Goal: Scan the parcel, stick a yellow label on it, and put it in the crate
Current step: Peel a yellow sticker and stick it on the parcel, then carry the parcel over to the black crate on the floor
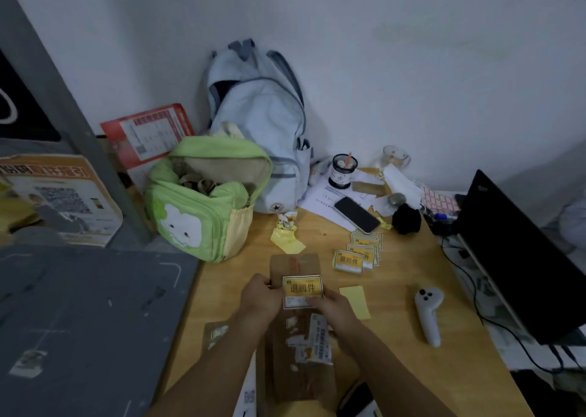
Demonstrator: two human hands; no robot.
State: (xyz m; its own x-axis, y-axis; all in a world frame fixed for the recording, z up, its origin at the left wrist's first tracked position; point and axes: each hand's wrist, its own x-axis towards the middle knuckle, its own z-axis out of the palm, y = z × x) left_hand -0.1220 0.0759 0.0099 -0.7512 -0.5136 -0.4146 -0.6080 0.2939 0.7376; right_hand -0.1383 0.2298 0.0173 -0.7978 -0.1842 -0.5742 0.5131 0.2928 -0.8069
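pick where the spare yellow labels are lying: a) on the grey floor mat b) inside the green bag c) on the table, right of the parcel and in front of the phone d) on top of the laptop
c: the spare yellow labels lie fanned on the wooden table, right of the brown parcel and nearer the camera than the phone, while both hands press another label onto the parcel.

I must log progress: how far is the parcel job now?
In hand: both hands, left and right, press a yellow label onto the brown parcel. Whether it was scanned cannot be told; the scanner lies aside. Left: crating it; no crate is identifiable.
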